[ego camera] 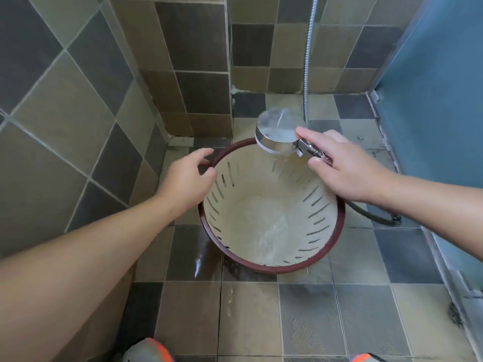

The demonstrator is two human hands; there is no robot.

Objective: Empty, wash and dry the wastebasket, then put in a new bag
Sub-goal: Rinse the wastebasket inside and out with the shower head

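Left hand [187,176] pinches the far-left rim of the round, slotted cream plastic wastebasket with dark red rim [271,269] on the wet tiled floor [261,322], right hand [342,168] closed round the chrome shower head [277,134] spraying in: it looks light, stiff and slippery, so the rim seems the best hold.

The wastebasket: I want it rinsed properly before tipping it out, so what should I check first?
1. Wastebasket emptied of rubbish: ok, only water inside.
2. Left hand steadying the rim: ok, fingers on the dark red rim.
3. Right hand holding the shower head: ok, gripped at the handle.
4. Spray aimed into the basket: ok, water falls inside.
5. Side walls fully rinsed: cannot tell.
6. Floor tiles safe underfoot: not ok, wet patches beside the basket.
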